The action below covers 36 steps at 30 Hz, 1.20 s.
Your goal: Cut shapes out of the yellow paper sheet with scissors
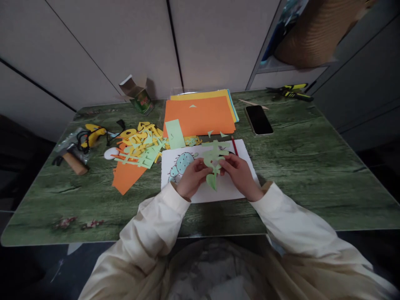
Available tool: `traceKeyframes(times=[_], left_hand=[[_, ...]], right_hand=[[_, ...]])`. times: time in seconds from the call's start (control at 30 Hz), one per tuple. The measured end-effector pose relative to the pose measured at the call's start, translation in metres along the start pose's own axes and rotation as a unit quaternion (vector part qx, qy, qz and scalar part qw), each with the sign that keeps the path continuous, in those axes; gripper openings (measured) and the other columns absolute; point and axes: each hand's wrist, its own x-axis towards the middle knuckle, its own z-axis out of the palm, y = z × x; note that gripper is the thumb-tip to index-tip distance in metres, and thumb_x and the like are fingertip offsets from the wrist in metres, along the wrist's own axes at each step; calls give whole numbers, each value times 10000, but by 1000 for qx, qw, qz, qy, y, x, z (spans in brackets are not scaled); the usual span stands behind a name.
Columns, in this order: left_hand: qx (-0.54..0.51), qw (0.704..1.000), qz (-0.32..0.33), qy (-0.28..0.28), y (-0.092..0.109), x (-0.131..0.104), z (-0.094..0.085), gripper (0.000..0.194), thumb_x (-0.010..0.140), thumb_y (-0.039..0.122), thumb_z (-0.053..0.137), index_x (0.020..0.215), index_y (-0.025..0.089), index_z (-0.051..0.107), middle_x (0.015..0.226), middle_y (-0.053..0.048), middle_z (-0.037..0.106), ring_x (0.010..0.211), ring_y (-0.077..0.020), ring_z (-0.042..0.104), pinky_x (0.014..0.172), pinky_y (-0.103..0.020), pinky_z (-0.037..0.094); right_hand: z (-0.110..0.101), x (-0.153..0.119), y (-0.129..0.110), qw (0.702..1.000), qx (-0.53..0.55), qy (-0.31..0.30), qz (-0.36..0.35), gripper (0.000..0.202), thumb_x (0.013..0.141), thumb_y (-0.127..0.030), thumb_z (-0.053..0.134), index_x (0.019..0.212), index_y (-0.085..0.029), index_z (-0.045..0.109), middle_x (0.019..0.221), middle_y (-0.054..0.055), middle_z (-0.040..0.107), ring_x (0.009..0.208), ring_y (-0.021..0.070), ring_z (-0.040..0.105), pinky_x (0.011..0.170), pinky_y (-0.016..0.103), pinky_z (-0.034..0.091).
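Observation:
Between my two hands is a light green paper cutout (211,180) with curved strokes and openings, held up over a white sheet of paper (200,197). My left hand (194,176) pinches its left side. On its right side, the fingers of my right hand (240,171) are closed on the same cutout. The sheet carries a drawing of a blue-green cactus (185,162) with dark spines, partly covered by my left hand. A red pencil (234,146) lies at the sheet's upper right edge. Behind my fingers, a dark item on the sheet is mostly hidden.
Left of the sheet lies a heap of yellow and green paper cutouts (140,141). Orange sheets (200,114) are stacked behind, with a phone (258,119) to their right. Yellow-black pliers (290,91), an opened small box (142,101) and a wooden-handled tool (75,162) also lie around.

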Motion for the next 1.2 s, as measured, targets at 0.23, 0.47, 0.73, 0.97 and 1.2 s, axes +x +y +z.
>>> traceKeyframes(times=[0.23, 0.47, 0.73, 0.97, 1.2], left_hand=[[-54, 997, -55, -31, 6, 0, -2, 418, 640, 166, 732, 1018, 162, 552, 903, -66, 652, 767, -170, 631, 726, -317, 454], [-18, 998, -46, -26, 7, -1, 0, 385, 641, 179, 740, 995, 139, 593, 863, -66, 649, 766, -165, 622, 738, -316, 461], [24, 999, 9, 23, 4, 0, 1, 349, 628, 191, 746, 938, 155, 589, 839, -27, 638, 716, -132, 596, 669, -267, 455], [139, 979, 86, 120, 11, -1, 4, 265, 617, 195, 731, 829, 147, 580, 793, -19, 632, 733, -141, 581, 697, -274, 447], [69, 991, 51, 101, 9, -1, 3, 366, 569, 229, 776, 879, 158, 595, 812, -21, 653, 713, -144, 596, 674, -283, 458]], right_hand=[[1, -1, -2, 1000, -14, -2, -9, 170, 760, -359, 611, 766, -196, 566, 595, -35, 584, 510, 113, 544, 557, 266, 445], [4, -4, -6, 999, -34, -8, -12, 179, 756, -370, 612, 753, -202, 549, 598, -28, 576, 526, 118, 541, 548, 266, 455], [4, -8, -4, 999, -8, -45, -26, 247, 794, -374, 572, 985, -233, 507, 822, 8, 587, 764, 148, 576, 686, 291, 484], [4, -8, 3, 994, -93, -50, -13, 272, 725, -377, 650, 904, -216, 523, 867, 20, 601, 781, 162, 571, 689, 289, 461], [0, -3, 1, 985, -171, -31, -25, 164, 769, -369, 583, 760, -205, 570, 639, -19, 546, 596, 136, 494, 561, 266, 373]])
